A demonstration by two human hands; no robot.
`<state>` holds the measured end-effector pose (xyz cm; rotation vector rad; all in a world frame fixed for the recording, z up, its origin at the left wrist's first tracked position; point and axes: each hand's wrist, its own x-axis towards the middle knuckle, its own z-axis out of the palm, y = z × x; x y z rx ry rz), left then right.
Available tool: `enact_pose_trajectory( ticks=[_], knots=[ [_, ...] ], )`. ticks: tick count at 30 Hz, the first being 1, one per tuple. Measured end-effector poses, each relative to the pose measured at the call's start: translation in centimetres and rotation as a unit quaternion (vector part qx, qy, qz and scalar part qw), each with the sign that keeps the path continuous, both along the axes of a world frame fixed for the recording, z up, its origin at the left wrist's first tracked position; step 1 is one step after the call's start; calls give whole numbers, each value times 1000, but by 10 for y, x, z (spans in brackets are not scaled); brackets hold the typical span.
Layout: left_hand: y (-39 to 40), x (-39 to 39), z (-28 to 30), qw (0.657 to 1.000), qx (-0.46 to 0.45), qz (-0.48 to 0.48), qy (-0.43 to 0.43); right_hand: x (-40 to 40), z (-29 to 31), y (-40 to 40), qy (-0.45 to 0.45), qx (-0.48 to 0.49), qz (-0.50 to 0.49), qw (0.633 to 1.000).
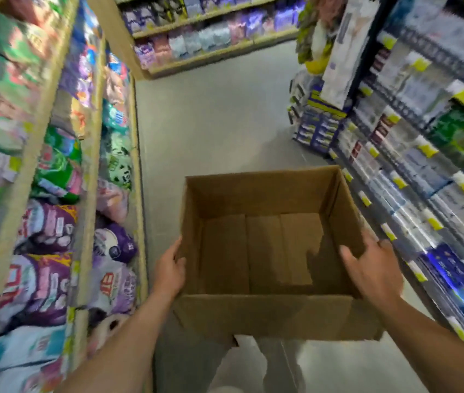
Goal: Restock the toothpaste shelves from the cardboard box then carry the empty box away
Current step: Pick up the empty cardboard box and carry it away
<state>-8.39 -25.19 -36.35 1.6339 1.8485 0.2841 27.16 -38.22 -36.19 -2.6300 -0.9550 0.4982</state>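
An open brown cardboard box (pixel 267 194) hangs in front of me above the aisle floor, and its inside shows only bare cardboard flaps. My left hand (pixel 169 272) grips the box's left wall, thumb over the rim. My right hand (pixel 372 272) holds the right wall, with the thumb hooked inside over the rim. The toothpaste shelves (pixel 412 177) run along the right side, filled with blurred boxed goods and yellow price tags.
Wooden shelves (pixel 89 171) on the left hold bagged goods in purple, green and pink. A grey floor (pixel 213 117) runs ahead to a cross shelf (pixel 211 55) at the far end. A low blue display stand (pixel 315 129) juts out on the right.
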Motion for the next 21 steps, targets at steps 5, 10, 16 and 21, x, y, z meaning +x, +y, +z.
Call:
enact_pose_trajectory(
  ticks=[5, 10, 16, 21],
  knots=[
    [75, -44, 18, 998, 42, 50, 21, -26, 22, 113, -14, 22, 48, 999],
    [144, -60, 28, 993, 49, 106, 22, -33, 26, 222, -27, 21, 84, 996],
    [247, -46, 14, 988, 53, 141, 25, -17, 21, 368, -42, 40, 134, 989],
    [347, -19, 6, 980, 56, 191, 28, 8, 19, 498, -44, 39, 187, 981]
  ],
)
